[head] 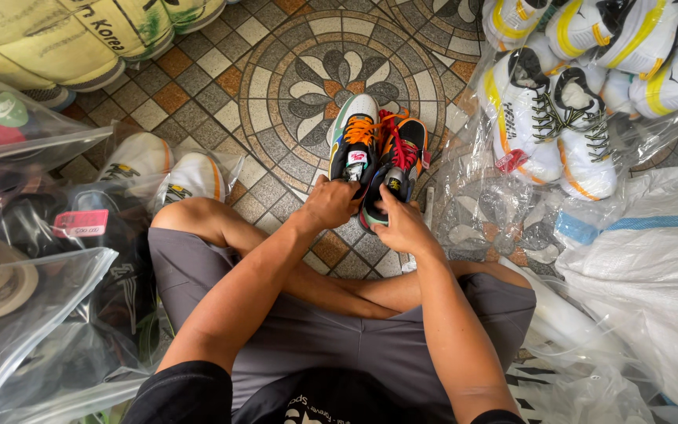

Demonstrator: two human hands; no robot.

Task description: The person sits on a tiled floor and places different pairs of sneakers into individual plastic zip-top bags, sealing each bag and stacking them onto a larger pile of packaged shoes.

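Orange and red laces stand out first: seen from the head camera, a pair of bright sneakers sits on the patterned tile floor (pixel 276 86), toes pointing away from the person, right at the edge of a round flower mosaic. The left sneaker (pixel 353 141) has a white toe and orange laces; the right sneaker (pixel 399 161) is dark with red laces and leans against its mate, the two touching side by side. The left hand (pixel 329 204) is closed around the heel end of the orange-laced shoe, fingers curled over its collar. The right hand (pixel 403 226) grips the heel of the red-laced one, thumb up near the tongue. Both forearms reach forward from a person sitting cross-legged in grey shorts (pixel 315 338), bare knees out to either side and shins crossed just below the hands. Around them the floor is crowded. To the right, a clear plastic bag (pixel 472 212) lies crumpled beside the pair, and above it a heap of white sneakers (pixel 559 133) with yellow trim and dark laces is bundled in more plastic. A white woven sack (pixel 645 259) fills the lower right. To the left, two white toes (pixel 166 169) poke out by the person's knee, with bagged dark shoes and a pink tag (pixel 80 223) just below them. Clear bags (pixel 17 314) of more shoes are stacked along the left edge, and pale sacks (pixel 49 39) lie at the top left.
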